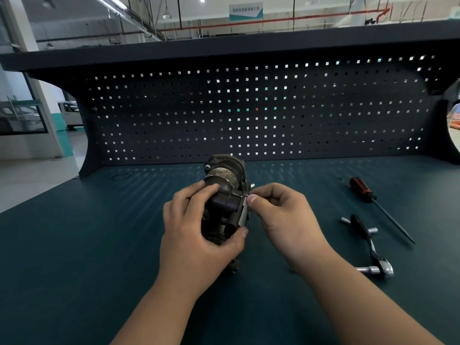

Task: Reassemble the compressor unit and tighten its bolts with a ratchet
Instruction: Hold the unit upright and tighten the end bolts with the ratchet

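Now the left hand (199, 227) grips the compressor unit (225, 192) on the tabletop (74, 245); the right hand (281, 212) pinches a bolt (248, 196) at its side. Thread it straight by finger before taking the ratchet (371, 245).

Ratchet (371, 245) and screwdriver (378, 207) block the right of the worktop (74, 245); its left lies open.

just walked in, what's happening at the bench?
A person is working on the compressor on the bench. The left hand grips its body, while the right hand pinches a bolt at its right side, apparently starting it by hand. The ratchet lies untouched to the right, with a screwdriver beyond it.
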{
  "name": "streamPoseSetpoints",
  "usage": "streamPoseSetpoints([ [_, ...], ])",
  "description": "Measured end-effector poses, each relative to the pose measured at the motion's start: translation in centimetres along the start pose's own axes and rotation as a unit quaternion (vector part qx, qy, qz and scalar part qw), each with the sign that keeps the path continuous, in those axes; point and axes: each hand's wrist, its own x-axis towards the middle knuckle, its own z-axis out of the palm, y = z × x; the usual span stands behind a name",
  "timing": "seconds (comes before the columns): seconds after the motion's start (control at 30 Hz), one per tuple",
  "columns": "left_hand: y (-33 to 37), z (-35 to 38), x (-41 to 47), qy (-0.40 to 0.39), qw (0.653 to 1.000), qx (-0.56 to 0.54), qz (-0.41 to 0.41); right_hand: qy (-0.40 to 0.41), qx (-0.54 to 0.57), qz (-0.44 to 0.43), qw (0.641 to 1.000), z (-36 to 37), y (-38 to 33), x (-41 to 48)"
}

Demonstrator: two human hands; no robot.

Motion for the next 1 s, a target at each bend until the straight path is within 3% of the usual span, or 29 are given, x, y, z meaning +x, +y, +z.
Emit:
streamPoseSetpoints([
  [0.27, 0.2, 0.3, 0.1, 0.007, 1.000, -0.010, -0.008, -0.007, -0.047, -0.051, 0.998, -0.3, -0.4, 0.2],
  [1.0, 0.4, 0.1, 0.1, 0.007, 1.000, -0.006, -0.014, -0.050, -0.134, -0.057, 0.988, -1.0, -0.9, 0.4],
])
